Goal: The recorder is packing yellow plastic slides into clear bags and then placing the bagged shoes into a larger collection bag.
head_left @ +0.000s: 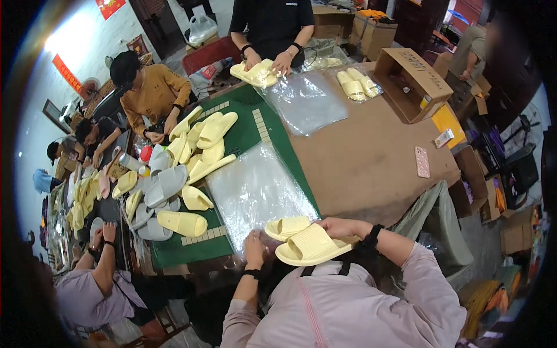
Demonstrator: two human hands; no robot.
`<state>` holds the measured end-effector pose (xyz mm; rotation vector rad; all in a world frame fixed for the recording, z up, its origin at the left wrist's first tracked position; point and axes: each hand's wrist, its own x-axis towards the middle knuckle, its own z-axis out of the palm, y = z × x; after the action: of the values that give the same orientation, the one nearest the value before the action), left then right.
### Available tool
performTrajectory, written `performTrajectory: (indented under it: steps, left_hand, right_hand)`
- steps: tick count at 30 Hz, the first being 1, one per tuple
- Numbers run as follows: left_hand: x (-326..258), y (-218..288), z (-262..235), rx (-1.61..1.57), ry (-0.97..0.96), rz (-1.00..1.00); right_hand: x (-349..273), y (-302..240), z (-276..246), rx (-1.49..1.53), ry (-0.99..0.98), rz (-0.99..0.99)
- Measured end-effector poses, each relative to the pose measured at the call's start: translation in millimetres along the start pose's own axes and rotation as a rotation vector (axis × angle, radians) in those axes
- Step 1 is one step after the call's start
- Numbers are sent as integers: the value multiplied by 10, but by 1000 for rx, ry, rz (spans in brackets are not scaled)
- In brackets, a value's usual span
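My right hand (340,228) is closed around the heel end of a pair of pale yellow slippers, held just above the table's near edge. The nearer slipper (311,246) has a ribbed strap and partly covers the other slipper (286,227), further left. My left hand (254,249) is at the near edge of a stack of clear plastic bags (258,194), its fingers drawn together on the bag edge; the fingertips show poorly. Left of the bags, loose yellow slippers (182,223) and grey slippers (166,187) are heaped on a green mat (243,124).
Across the table a person's hands (267,61) hold yellow slippers over more clear bags (310,101). A bagged pair (358,84) lies beside an open cardboard box (413,84). A phone (422,162) rests on the brown tabletop (360,162). Other people work at the left.
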<state>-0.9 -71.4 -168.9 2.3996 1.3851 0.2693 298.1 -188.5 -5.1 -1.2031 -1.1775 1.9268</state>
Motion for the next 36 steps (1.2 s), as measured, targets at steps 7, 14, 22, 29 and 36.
performTrajectory:
  steps: [7,14,22,29,36]
  left_hand:
    - [188,262,-337,-148,102,96]
    - [292,460,-319,-218,200,-71]
    - [344,592,-338,-94,306,-79]
    - [125,536,-188,-66,59,75]
    - [-73,379,-31,65,-49,182]
  right_hand:
    - [-33,-1,-147,32,-186,68]
    - [-86,119,-233,104,-235,89]
    - [-112,302,-271,133,-219,55]
    - [-154,416,-233,138,-41,112]
    - [-232,446,-236,47,35,78]
